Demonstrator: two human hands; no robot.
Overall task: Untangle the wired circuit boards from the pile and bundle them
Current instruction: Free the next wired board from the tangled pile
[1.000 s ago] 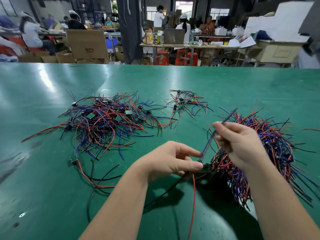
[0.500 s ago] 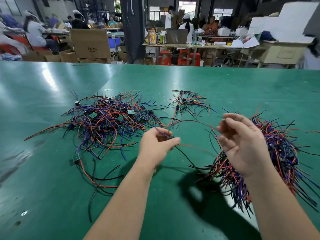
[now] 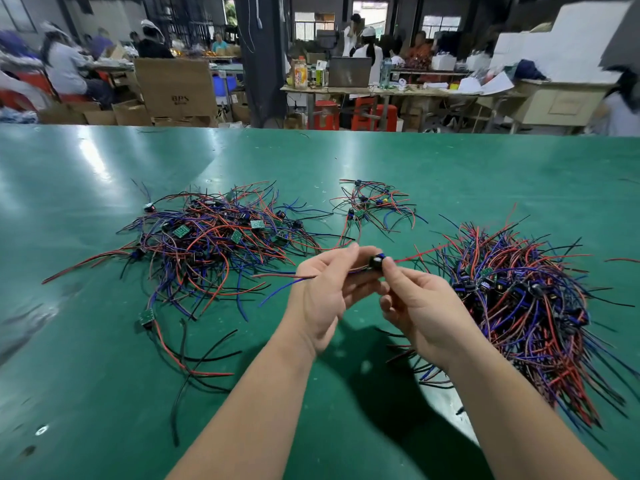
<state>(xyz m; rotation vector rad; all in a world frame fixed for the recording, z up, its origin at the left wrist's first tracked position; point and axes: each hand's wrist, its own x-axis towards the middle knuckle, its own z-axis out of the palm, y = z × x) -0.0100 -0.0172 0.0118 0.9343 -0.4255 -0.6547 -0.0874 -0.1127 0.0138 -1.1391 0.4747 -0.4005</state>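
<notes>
Near-left of the green table [image 3: 104, 393]: one loose wired board [image 3: 147, 317], with red and black leads trailing toward the near edge. Centre: left hand [image 3: 322, 296] and right hand [image 3: 422, 317] are held together above the table. Fingers of both are curled, pinching one black-and-blue wired component [image 3: 375, 262], whose red and blue leads stick out left. Just right of the hands, toward the right edge: dense wire heap [image 3: 519, 299]. Left of centre: tangled pile [image 3: 214, 237]. Farther back: small cluster [image 3: 374, 206]. Past the far edge: cardboard box [image 3: 175, 86].
</notes>
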